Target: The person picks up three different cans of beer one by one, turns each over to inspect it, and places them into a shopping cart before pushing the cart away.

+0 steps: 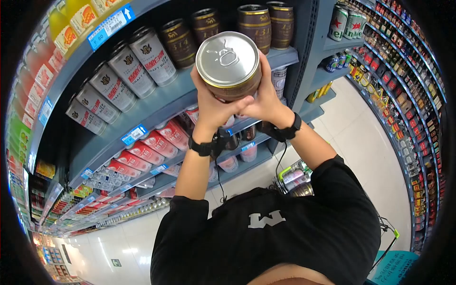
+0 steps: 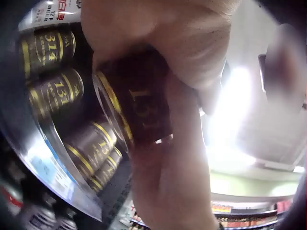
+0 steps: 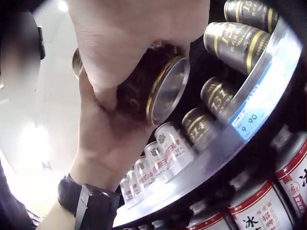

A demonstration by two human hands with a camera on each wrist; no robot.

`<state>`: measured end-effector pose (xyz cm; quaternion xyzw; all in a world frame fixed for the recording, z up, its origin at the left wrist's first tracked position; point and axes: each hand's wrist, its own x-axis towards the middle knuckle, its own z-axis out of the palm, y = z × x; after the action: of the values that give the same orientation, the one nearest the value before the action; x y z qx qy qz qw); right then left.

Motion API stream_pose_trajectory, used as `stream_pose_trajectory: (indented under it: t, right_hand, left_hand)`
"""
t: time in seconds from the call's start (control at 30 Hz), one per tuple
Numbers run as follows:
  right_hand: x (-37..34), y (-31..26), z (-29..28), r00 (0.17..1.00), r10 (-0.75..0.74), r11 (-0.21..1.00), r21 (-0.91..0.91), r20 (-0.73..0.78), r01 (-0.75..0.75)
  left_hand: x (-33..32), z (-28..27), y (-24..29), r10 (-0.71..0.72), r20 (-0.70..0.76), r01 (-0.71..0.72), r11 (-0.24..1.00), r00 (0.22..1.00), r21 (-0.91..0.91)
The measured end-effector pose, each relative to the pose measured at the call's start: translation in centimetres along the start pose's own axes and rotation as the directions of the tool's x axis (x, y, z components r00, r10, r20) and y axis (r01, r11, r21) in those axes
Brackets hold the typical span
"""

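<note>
Both hands hold one large dark brown beer can (image 1: 227, 61) in front of the shelf. Its silver lid with a ring pull faces the head camera. My left hand (image 1: 209, 102) grips the can's left side, and my right hand (image 1: 270, 102) grips the right side. The thumbs meet near the can's lower side. In the left wrist view, gold digits show on the can (image 2: 141, 105) between the hands. The right wrist view shows its silver bottom end (image 3: 170, 91) facing the shelf. Matching brown cans (image 1: 254, 26) stand on the shelf just behind.
Silver-white beer cans (image 1: 152, 57) stand left of the brown ones. Red-and-white cans (image 1: 156, 145) fill the tier below. A blue price tag (image 3: 249, 120) lines the shelf edge. Below my right arm is a cart (image 1: 294, 178) holding goods. Another stocked shelf (image 1: 403, 104) curves along the right.
</note>
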<state>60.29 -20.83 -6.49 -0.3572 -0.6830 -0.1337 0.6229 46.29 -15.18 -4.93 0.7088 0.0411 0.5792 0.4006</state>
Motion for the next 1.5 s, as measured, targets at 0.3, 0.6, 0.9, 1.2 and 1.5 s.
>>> stream_pose_trajectory:
  t: [0.3, 0.6, 0.9, 1.2, 1.5]
  right_hand:
    - [-7.0, -3.6, -2.6, 0.772, 0.524, 0.543, 0.558, 0.359, -0.628]
    - [-9.7, -3.7, -2.0, 0.611, 0.742, 0.227, 0.754, 0.276, -0.617]
    - [-10.1, -3.6, -2.4, 0.46, 0.796, -0.089, 0.828, 0.393, -0.553]
    - [-8.9, -4.4, -1.7, 0.576, 0.803, 0.313, 0.711, 0.156, -0.63]
    - [-8.5, -3.2, -3.6, 0.453, 0.768, -0.021, 0.724, 0.453, -0.689]
  left_hand:
    - [-8.8, 1.3, -0.9, -0.526, 0.09, 0.514, 0.756, 0.846, -0.406]
    - [-9.5, 1.5, -2.1, -0.578, 0.159, 0.599, 0.761, 0.8, -0.248]
    - [-10.0, 2.2, -0.5, -0.472, 0.299, 0.534, 0.826, 0.829, -0.178]
    - [-9.8, 2.4, 0.5, -0.433, 0.224, 0.417, 0.902, 0.873, 0.114]
    - [-10.9, 1.3, -0.5, -0.498, 0.252, 0.531, 0.843, 0.83, -0.082]
